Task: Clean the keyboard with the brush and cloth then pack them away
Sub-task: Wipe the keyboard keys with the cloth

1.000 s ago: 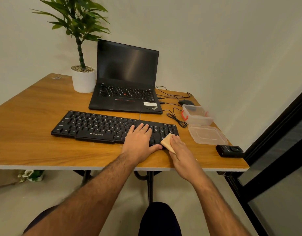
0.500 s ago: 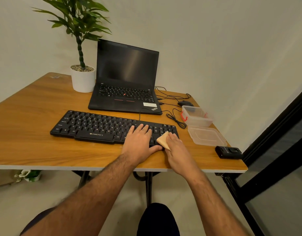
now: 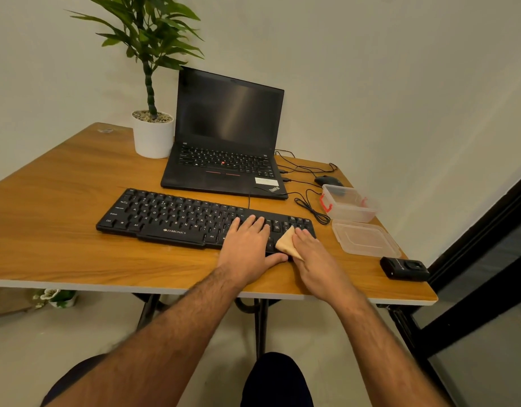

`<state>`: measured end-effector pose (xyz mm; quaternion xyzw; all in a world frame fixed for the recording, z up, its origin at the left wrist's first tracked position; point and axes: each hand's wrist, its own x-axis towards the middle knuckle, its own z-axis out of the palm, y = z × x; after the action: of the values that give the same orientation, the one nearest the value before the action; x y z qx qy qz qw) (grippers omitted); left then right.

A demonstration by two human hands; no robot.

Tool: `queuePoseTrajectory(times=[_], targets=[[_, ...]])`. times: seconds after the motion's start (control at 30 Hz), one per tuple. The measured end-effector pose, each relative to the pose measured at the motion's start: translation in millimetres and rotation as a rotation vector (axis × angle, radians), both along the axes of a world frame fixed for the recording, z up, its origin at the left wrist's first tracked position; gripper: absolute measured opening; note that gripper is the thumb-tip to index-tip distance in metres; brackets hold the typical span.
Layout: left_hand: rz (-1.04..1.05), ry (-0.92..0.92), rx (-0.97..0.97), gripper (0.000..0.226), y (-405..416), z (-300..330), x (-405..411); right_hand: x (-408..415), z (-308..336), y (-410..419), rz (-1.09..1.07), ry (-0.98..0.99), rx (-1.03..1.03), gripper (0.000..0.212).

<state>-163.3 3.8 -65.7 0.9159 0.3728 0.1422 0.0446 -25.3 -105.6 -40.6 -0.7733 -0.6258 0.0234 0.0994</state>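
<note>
Fingers of the right hand [image 3: 315,254] press a folded tan cloth [image 3: 286,241] flat on the right end of the black corded keyboard [image 3: 177,218], while the left hand [image 3: 247,242] rests flat with straight fingers just beside it at nine o'clock. At two o'clock from the cloth stands a clear plastic box with red clips [image 3: 348,204], contents unclear, its clear lid [image 3: 365,238] lying just beside it at six o'clock on the wooden table [image 3: 62,230].

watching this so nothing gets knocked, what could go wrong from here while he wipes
1. The right hand presses the cloth on the right end of the keyboard; a wide stroke may reach the loose lid and clear box beside it.
2. The coiled cable behind the keys could snag the cloth.
</note>
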Motion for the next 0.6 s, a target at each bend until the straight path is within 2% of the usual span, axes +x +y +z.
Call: queuePoseTrajectory(times=[0.17, 0.33, 0.5, 0.6], targets=[[-0.012, -0.006, 0.017, 0.081, 0.1, 0.0, -1.8, -11.3, -2.4, 5.6, 0.08, 0.037, -0.014, 0.056], [-0.005, -0.011, 0.001, 0.088, 0.5, 0.0, -0.4, 1.7, 12.1, 14.5, -0.019, 0.023, -0.039, 0.056], [-0.009, -0.029, 0.018, 0.083, -0.4, -0.8, -0.8, -9.8, 11.0, 16.6, 0.08, 0.11, -0.061, 0.056], [-0.006, -0.019, 0.005, 0.087, 0.4, -1.7, 0.4, 2.1, 16.6, 14.6, 0.023, 0.103, -0.072, 0.054]])
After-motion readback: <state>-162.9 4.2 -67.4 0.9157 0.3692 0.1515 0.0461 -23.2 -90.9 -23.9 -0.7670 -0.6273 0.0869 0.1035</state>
